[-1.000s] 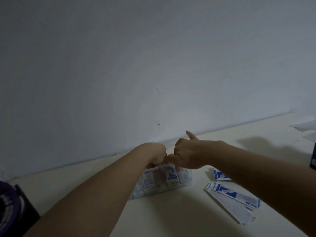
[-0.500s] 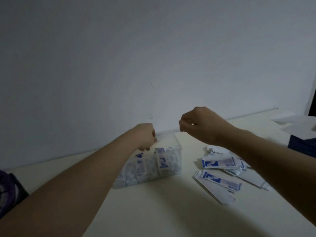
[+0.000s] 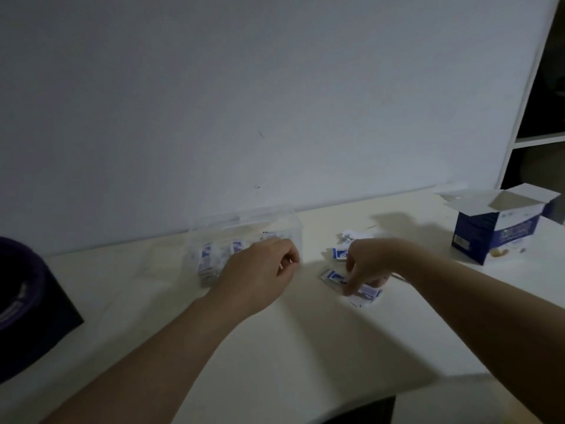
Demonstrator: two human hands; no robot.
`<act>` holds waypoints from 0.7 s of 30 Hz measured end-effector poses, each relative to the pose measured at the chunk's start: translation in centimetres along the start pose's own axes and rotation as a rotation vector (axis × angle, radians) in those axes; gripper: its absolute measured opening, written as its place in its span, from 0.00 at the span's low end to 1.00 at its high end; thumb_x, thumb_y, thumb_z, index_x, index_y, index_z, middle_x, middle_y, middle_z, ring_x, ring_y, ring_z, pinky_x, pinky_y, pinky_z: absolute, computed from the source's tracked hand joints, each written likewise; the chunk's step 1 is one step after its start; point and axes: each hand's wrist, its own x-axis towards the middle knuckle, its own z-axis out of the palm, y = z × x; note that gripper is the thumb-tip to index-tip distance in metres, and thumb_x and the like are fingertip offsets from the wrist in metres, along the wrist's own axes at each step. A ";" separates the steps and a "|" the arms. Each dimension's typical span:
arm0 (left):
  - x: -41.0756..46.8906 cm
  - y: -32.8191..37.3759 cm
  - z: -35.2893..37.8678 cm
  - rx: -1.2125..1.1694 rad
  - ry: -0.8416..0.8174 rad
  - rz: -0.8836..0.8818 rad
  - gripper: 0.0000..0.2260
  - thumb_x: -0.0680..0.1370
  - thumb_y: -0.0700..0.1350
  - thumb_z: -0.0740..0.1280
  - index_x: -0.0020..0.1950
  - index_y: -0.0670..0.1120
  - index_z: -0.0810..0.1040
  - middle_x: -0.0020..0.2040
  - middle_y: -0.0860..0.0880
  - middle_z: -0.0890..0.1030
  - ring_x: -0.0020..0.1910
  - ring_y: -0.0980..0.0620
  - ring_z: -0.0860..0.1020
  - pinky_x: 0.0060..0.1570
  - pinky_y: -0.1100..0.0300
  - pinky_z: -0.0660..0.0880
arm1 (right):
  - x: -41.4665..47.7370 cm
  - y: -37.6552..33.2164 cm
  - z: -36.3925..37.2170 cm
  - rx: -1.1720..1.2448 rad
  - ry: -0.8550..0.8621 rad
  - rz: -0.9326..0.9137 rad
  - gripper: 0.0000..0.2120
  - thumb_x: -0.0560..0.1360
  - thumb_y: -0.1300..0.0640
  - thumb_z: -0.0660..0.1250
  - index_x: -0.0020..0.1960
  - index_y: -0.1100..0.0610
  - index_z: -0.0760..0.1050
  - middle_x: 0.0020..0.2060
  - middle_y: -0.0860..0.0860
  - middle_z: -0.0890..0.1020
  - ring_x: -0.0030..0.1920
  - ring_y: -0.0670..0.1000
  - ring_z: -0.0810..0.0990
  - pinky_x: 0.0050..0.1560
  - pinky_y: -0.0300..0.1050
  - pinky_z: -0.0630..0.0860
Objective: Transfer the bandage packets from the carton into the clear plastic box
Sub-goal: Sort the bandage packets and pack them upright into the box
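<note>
Head view: both hands over a dim off-white desk (image 3: 305,347).

The left hand (image 3: 260,272) hangs loosely curled, holding nothing, just in front of the clear plastic box (image 3: 250,221) of white-and-blue bandage packets (image 3: 206,258). The right hand (image 3: 371,264), fingers bent down, presses on loose flat packets (image 3: 334,275) (long axes slanting toward the near right); whether it grips one I cannot tell. The open blue-and-white carton (image 3: 495,235) stands upright far right, its printing too blurred to read.
</note>
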 end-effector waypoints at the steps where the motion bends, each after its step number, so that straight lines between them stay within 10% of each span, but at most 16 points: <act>1: -0.5 -0.3 -0.1 -0.018 -0.012 -0.021 0.04 0.77 0.48 0.63 0.45 0.57 0.73 0.42 0.59 0.76 0.41 0.60 0.74 0.44 0.59 0.74 | -0.2 -0.4 0.0 0.057 -0.037 0.008 0.14 0.67 0.48 0.75 0.42 0.56 0.77 0.29 0.48 0.77 0.25 0.43 0.75 0.28 0.34 0.75; 9: -5.1 -2.9 0.2 -0.155 -0.038 -0.159 0.04 0.76 0.47 0.65 0.42 0.56 0.75 0.39 0.59 0.77 0.38 0.60 0.76 0.43 0.60 0.75 | -2.0 -3.2 1.2 -0.083 -0.090 -0.124 0.18 0.71 0.46 0.70 0.31 0.54 0.67 0.28 0.48 0.70 0.29 0.46 0.68 0.30 0.36 0.66; 14: -5.9 -2.8 -0.8 -0.901 -0.094 -0.606 0.09 0.80 0.49 0.61 0.45 0.45 0.76 0.37 0.50 0.79 0.30 0.56 0.80 0.27 0.66 0.71 | -2.4 -6.0 2.9 0.314 0.401 -0.410 0.06 0.69 0.52 0.74 0.39 0.52 0.79 0.35 0.47 0.77 0.35 0.44 0.72 0.34 0.34 0.66; 21: -7.1 -4.0 -3.3 -1.510 -0.410 -0.793 0.24 0.74 0.62 0.60 0.51 0.42 0.79 0.42 0.43 0.83 0.33 0.50 0.82 0.31 0.63 0.78 | -1.7 -9.9 5.7 -0.176 1.055 -0.964 0.06 0.71 0.54 0.67 0.39 0.55 0.81 0.38 0.50 0.78 0.40 0.52 0.74 0.36 0.42 0.73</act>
